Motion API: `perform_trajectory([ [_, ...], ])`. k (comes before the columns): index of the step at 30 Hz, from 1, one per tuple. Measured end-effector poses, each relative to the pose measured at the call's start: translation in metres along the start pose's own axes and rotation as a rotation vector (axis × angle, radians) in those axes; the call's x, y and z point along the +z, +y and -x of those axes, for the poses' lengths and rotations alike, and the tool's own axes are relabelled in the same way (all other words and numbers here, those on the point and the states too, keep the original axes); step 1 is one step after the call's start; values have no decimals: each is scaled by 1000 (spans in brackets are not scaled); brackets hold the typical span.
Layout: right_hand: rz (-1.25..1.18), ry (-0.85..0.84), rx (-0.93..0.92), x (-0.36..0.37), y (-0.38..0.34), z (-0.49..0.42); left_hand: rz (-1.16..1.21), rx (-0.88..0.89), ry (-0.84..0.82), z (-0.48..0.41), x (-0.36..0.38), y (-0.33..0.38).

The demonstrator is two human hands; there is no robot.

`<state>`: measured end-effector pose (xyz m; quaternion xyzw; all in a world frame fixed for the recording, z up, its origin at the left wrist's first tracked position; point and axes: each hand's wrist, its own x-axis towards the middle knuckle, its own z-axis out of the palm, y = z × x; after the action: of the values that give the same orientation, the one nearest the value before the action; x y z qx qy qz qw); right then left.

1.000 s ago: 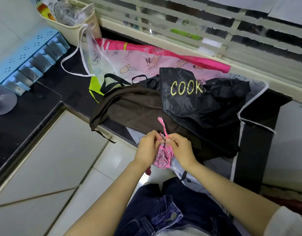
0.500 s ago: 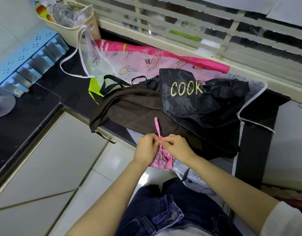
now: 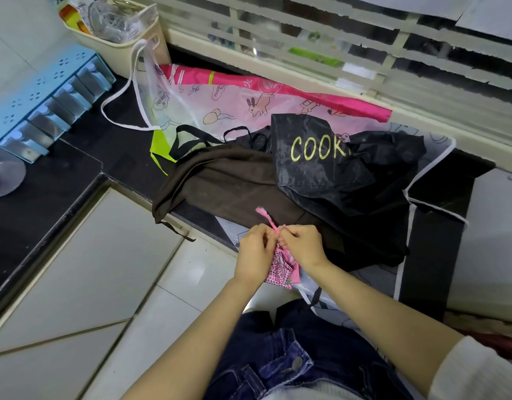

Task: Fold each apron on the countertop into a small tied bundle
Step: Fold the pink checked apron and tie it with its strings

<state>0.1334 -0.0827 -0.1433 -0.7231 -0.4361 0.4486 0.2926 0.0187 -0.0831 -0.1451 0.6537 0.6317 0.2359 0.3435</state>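
Note:
A small pink patterned apron bundle hangs between my hands just in front of the black countertop. My left hand and my right hand both pinch its pink strap, whose frayed end sticks up above my fingers. Behind them on the counter lie a brown apron, a black apron printed "COOK", and a pink cartoon apron with white straps. A clear apron with white trim lies under the pile at the right.
A cream basket of plastic-wrapped items stands at the back left. A blue drawer organiser sits along the left wall, with an upturned glass beside it. A louvred window runs behind the counter. White floor tiles lie below.
My hands have drawn closer together on the pink strap. The strap's free end has shifted left and stands a little shorter above my fingers.

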Motion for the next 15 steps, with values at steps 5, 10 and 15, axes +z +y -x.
perform_trajectory([
  [5,-80,-23,-18,-3,-3,-4,189,-114,-129,-5,-3,3],
  [10,-10,-101,-277,-18,4,-1,455,-354,-379,-18,-19,4],
  [15,197,-276,-577,-39,2,-3,789,-454,-495,-23,-27,7],
])
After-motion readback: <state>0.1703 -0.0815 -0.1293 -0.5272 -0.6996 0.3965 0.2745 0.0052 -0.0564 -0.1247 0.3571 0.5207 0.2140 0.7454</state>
